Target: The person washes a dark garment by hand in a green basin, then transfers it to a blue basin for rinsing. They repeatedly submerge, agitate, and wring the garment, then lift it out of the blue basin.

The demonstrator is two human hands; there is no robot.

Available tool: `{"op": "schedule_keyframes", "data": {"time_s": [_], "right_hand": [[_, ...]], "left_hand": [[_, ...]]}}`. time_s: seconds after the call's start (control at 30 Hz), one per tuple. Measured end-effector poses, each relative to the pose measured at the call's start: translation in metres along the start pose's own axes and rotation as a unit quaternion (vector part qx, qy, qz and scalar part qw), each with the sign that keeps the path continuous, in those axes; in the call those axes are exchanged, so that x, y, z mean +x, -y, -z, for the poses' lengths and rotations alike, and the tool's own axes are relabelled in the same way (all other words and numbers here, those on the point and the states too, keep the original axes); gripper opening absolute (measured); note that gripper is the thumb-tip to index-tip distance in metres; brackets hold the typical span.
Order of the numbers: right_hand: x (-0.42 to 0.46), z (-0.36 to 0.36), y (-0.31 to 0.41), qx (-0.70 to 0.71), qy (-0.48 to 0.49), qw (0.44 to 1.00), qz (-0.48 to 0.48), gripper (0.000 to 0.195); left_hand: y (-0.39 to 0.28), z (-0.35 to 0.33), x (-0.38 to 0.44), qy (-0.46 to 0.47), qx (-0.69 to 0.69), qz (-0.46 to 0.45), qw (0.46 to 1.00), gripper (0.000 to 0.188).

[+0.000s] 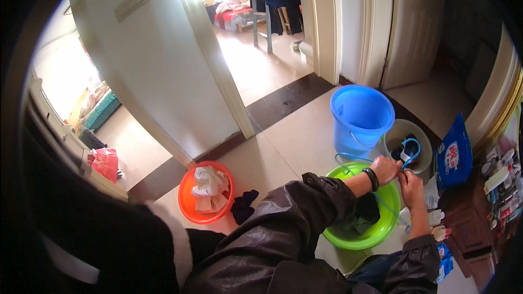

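My left hand (386, 170), with a dark bracelet at the wrist, grips a light-blue clothes hanger (414, 156) near the base of its hook. My right hand (411, 187) pinches the hanger just beside it. The hook points up, and one arm of the hanger reaches left past my left hand. Both hands are above a lime-green plastic basin (386, 234). Dark wet-looking cloth (366, 211) lies in this basin, partly hidden by my sleeve. My fingers cover the middle of the hanger.
A blue bucket (359, 130) stands behind the green basin, beside a greyish tub (425, 136) with dark items. A blue detergent bag (454, 155) and a cluttered wooden cabinet (466, 228) are at right. An orange basin (186, 204) holding pale cloth and a dark cloth (244, 206) are at left.
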State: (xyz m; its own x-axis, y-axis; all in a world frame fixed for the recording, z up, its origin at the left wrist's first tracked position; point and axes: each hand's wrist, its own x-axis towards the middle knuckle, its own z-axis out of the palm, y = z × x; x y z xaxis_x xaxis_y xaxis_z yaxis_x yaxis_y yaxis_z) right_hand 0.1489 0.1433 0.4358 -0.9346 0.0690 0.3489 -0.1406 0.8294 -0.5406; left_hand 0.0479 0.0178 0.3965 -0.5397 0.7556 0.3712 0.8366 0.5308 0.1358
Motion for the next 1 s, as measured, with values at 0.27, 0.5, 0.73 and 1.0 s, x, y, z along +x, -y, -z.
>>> {"op": "schedule_keyframes", "data": {"time_s": [0.27,0.5,0.73,1.0], "right_hand": [[0.008,0.057,-0.019,0.004,-0.088,0.994,-0.06,0.033],[-0.011,0.046,-0.11,0.016,-0.085,0.988,-0.128,0.054],[-0.012,0.051,-0.083,0.075,-0.14,0.963,-0.217,0.044],[-0.015,0.082,-0.07,0.565,-0.097,0.812,-0.112,0.03]], "left_hand": [[0.116,-0.009,-0.009,-0.034,-0.074,0.216,0.973,0.018],[0.057,0.017,-0.01,0.053,-0.25,0.066,0.964,0.036],[0.031,0.004,-0.015,0.1,-0.19,0.005,0.977,0.034],[0.036,0.006,-0.013,0.148,-0.168,0.006,0.975,0.037]]}}
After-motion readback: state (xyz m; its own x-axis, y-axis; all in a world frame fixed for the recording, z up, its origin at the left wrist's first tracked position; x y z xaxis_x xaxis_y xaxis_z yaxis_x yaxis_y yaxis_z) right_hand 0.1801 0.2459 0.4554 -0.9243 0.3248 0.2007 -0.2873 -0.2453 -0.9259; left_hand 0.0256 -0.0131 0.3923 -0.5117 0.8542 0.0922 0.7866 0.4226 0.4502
